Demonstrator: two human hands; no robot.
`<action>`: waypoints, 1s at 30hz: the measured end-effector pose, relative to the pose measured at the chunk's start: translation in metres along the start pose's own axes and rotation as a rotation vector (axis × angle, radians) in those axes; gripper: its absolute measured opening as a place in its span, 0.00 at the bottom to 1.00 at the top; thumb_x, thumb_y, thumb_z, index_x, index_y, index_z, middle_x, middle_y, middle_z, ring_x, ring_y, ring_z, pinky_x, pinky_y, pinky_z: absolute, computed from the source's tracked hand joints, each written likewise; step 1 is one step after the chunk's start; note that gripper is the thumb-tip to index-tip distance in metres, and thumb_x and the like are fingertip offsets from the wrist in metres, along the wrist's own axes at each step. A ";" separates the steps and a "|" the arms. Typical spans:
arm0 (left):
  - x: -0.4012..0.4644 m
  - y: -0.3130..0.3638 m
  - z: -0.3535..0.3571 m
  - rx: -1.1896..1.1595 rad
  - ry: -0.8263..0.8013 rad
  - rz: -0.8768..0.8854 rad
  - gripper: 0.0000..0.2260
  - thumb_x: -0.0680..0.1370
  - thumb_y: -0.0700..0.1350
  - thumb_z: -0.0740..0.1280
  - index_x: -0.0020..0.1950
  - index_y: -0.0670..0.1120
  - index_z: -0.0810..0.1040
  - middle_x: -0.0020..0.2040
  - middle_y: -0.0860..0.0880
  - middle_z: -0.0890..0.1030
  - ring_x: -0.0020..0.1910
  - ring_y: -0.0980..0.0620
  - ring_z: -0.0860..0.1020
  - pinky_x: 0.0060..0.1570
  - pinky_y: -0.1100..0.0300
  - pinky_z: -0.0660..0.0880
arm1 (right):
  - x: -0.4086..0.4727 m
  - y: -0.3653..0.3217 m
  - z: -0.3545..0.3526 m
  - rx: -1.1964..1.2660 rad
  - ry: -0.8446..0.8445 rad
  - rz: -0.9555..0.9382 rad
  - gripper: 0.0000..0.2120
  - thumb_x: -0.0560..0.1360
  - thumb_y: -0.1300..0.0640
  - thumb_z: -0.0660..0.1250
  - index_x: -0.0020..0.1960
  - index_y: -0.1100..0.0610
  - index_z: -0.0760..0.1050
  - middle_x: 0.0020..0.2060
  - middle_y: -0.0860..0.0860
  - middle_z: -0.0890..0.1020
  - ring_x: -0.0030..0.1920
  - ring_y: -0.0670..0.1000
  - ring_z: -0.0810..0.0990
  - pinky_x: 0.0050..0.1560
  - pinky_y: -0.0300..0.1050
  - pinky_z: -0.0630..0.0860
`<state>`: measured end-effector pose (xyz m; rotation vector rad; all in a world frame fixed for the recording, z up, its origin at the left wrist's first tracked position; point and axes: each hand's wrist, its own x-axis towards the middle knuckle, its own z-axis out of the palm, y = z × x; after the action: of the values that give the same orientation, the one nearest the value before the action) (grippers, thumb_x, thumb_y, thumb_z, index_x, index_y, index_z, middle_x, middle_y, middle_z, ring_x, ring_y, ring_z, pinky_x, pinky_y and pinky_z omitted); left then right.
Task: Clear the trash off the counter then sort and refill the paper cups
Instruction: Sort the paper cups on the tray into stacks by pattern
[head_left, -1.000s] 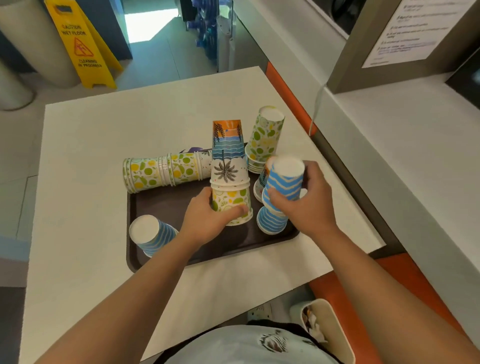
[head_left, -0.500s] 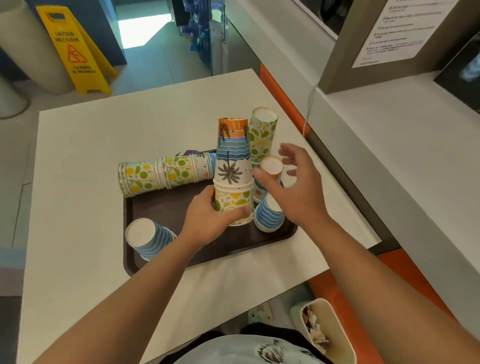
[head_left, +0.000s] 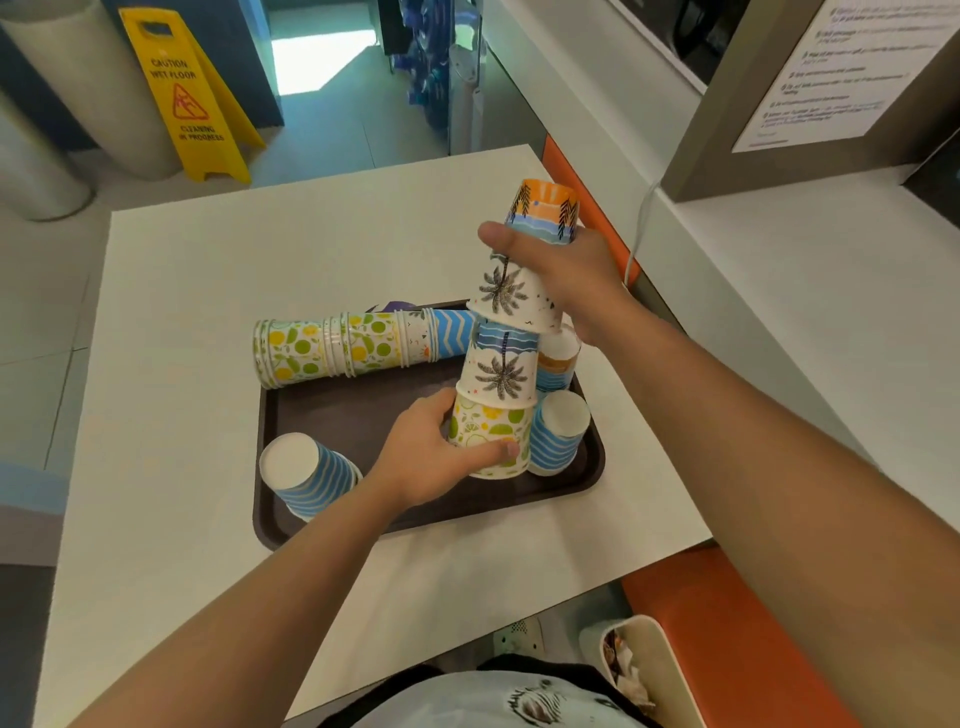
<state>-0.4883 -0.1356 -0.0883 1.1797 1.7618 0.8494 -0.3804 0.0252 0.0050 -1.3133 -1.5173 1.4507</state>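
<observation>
With the left hand clamped around the lemon cup on the tray, keep the right hand, gripping the palm cup, lifting straight along the stack's axis, avoiding tilt.

A yellow wet-floor sign stands on the tiled floor at far left, beside a pale round column. Further back, a bright patch of light lies on the floor. At far right, a framed sheet of printed notices leans above a white ledge. An orange strip runs along the right edge of the worktop, and an orange seat shows at near right.
</observation>
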 end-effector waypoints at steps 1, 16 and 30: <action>0.000 -0.001 0.000 -0.002 0.001 -0.003 0.27 0.66 0.53 0.79 0.63 0.53 0.77 0.56 0.59 0.81 0.53 0.64 0.79 0.49 0.68 0.74 | 0.004 -0.003 -0.002 0.007 0.012 -0.004 0.21 0.59 0.43 0.82 0.46 0.50 0.79 0.42 0.48 0.87 0.42 0.48 0.86 0.51 0.51 0.83; 0.017 0.019 0.001 -0.152 0.042 -0.003 0.24 0.66 0.55 0.79 0.59 0.55 0.77 0.53 0.58 0.83 0.50 0.64 0.81 0.52 0.62 0.78 | -0.005 0.016 0.010 -0.002 -0.124 0.039 0.17 0.63 0.46 0.80 0.45 0.50 0.78 0.39 0.47 0.85 0.40 0.46 0.85 0.40 0.40 0.81; 0.010 0.022 -0.003 -0.393 -0.075 0.017 0.26 0.63 0.54 0.77 0.58 0.45 0.81 0.53 0.49 0.86 0.53 0.50 0.84 0.57 0.49 0.80 | -0.002 0.015 0.004 0.149 -0.192 0.106 0.14 0.65 0.52 0.79 0.45 0.54 0.78 0.37 0.51 0.86 0.38 0.51 0.86 0.41 0.46 0.82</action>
<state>-0.4846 -0.1195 -0.0711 0.9524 1.4413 1.0882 -0.3803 0.0203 -0.0100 -1.2091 -1.4439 1.7648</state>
